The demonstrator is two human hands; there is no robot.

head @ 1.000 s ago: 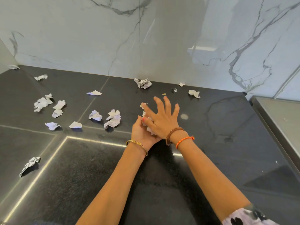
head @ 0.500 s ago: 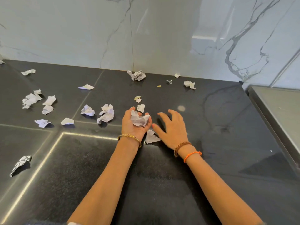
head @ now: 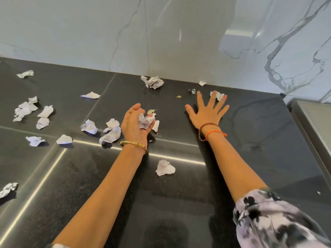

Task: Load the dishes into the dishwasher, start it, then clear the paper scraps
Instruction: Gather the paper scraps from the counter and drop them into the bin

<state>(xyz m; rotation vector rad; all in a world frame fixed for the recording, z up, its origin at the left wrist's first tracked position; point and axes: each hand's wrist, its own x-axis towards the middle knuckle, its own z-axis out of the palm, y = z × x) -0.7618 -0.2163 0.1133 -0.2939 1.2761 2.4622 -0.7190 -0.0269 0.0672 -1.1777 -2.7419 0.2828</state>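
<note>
While L hand (head: 134,123) cups crumpled scraps (head: 146,120), R hand (head: 207,111) lies flat, fingers spread wide; countertop (head: 250,140) littered w/ paper.

Both bare forearms reach forward over the dark countertop (head: 250,140). The left hand (head: 136,122) is cupped palm-up above it, fingers curled round a crumpled paper wad (head: 146,121), a gold bangle on its wrist. The right hand (head: 208,111) lies nearer the countertop's back edge, palm down, fingers straight and spread wide, brown and orange bands on its wrist, a patterned sleeve at the elbow
</note>
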